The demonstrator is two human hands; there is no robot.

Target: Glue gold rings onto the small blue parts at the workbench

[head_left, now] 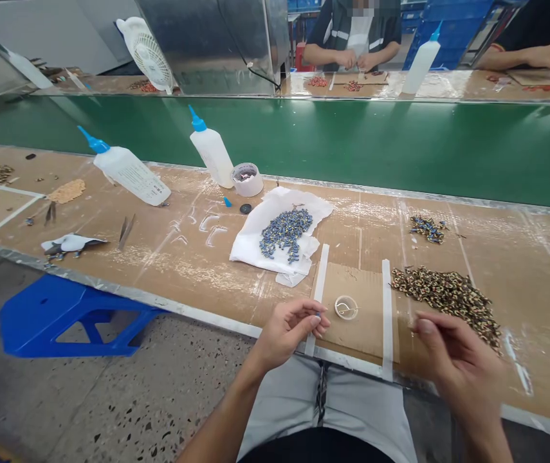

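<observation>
My left hand (296, 326) is pinched on a small blue part (318, 314) just left of a small clear cup (347, 307). The cup, with a thin wire-like piece in it, stands on a cardboard pad (356, 341) between two white tape strips. My right hand (453, 350) is closed, thumb against forefinger, near a heap of small dark and brass-coloured parts (448, 296). What sits between those fingertips is too small to make out. Beyond my left hand, a pile of small blue parts (285, 233) lies on white paper (246, 247).
Two white bottles with blue nozzles (211, 154) (132, 173) and a tape roll (247, 179) stand along the far edge. A smaller blue-and-brass pile (428, 229) is at right, tweezers (127, 231) at left. A green belt (332, 141) separates my table from two people opposite.
</observation>
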